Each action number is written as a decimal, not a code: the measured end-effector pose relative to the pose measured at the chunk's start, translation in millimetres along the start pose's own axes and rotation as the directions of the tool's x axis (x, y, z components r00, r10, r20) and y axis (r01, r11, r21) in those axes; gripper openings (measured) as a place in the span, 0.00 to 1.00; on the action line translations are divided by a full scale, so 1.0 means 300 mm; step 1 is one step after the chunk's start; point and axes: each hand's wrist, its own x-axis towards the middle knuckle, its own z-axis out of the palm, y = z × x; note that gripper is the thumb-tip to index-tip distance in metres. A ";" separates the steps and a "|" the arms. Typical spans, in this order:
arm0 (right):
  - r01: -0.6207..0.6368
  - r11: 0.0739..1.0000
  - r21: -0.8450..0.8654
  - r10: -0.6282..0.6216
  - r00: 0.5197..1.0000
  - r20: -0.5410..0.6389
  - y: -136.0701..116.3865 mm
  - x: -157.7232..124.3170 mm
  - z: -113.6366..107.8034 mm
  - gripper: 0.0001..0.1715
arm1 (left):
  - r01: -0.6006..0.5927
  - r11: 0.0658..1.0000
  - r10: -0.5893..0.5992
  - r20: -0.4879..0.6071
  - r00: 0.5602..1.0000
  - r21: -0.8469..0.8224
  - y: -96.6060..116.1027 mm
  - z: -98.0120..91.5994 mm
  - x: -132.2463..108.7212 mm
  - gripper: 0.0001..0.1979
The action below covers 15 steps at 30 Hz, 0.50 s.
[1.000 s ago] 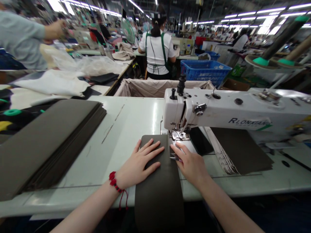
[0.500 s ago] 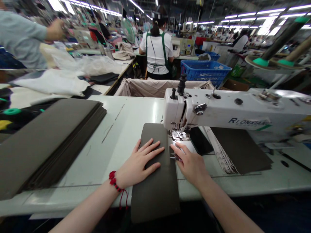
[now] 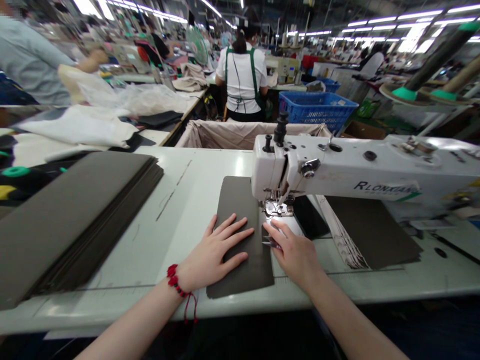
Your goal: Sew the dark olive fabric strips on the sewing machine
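A dark olive-grey fabric panel (image 3: 240,200) lies flat on the sewing table, its right edge by the presser foot (image 3: 278,207) of a white sewing machine (image 3: 337,162). My left hand (image 3: 215,252) rests on the panel with fingers spread. Beside the panel's right edge, my right hand (image 3: 296,252) has small thread snips (image 3: 272,243) tucked in it, their metal tips pointing left. Its index and middle fingertips reach to the panel's edge, just in front of the presser foot. The palm hides most of the snips.
A tall stack of similar panels (image 3: 86,200) lies on the left. Right of the needle are a dark phone-like slab (image 3: 310,217) and more panels (image 3: 371,232). Behind the table are a cloth-lined bin (image 3: 228,134), a blue basket (image 3: 317,110) and a seated person (image 3: 242,75).
The panel has slid away from me past the needle, so its near edge now lies on the table instead of overhanging. My hands stay in nearly the same place.
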 end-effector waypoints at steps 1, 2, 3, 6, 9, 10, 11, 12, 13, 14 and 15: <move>-0.001 1.000 0.000 0.001 1.000 0.005 0.000 0.001 0.001 0.29 | -0.002 1.000 0.002 -0.007 1.000 -0.003 0.000 0.000 0.000 0.26; -0.001 1.000 0.000 0.001 1.000 0.007 0.000 0.001 0.001 0.29 | -0.003 1.000 0.003 -0.014 1.000 -0.007 0.000 0.001 0.000 0.26; 0.001 1.000 0.002 -0.001 1.000 0.006 0.000 0.001 0.002 0.29 | -0.003 1.000 0.003 -0.017 1.000 -0.010 0.000 0.001 -0.001 0.26; 0.007 1.000 0.003 -0.007 1.000 -0.002 0.001 0.000 0.005 0.30 | 0.001 1.000 -0.001 -0.009 1.000 -0.014 0.001 0.001 0.001 0.26; 0.008 1.000 -0.002 -0.008 1.000 -0.003 0.001 -0.002 0.008 0.30 | 0.007 1.000 -0.007 0.011 1.000 -0.008 0.002 -0.001 0.002 0.26; 0.008 1.000 -0.002 -0.008 1.000 -0.004 0.001 -0.002 0.009 0.29 | 0.009 1.000 -0.009 0.016 1.000 -0.004 0.002 -0.002 0.002 0.26; 0.008 1.000 -0.002 -0.008 1.000 -0.004 0.001 -0.003 0.010 0.29 | 0.011 1.000 -0.011 0.021 1.000 -0.002 0.003 -0.002 0.002 0.26; 0.008 1.000 -0.002 -0.008 1.000 -0.006 0.001 -0.003 0.010 0.29 | 0.011 1.000 -0.011 0.024 1.000 -0.001 0.003 -0.002 0.001 0.26; 0.008 1.000 -0.003 -0.008 1.000 -0.006 0.001 -0.002 0.010 0.30 | 0.010 1.000 -0.009 0.024 1.000 -0.003 0.003 -0.002 0.001 0.26; 0.008 1.000 -0.004 -0.008 1.000 -0.006 0.000 -0.002 0.009 0.30 | 0.009 1.000 -0.009 0.023 1.000 -0.006 0.002 -0.002 0.000 0.26; 0.007 1.000 -0.005 -0.007 1.000 -0.004 0.000 -0.001 0.007 0.30 | 0.008 1.000 -0.008 0.019 1.000 -0.010 0.002 -0.001 -0.001 0.26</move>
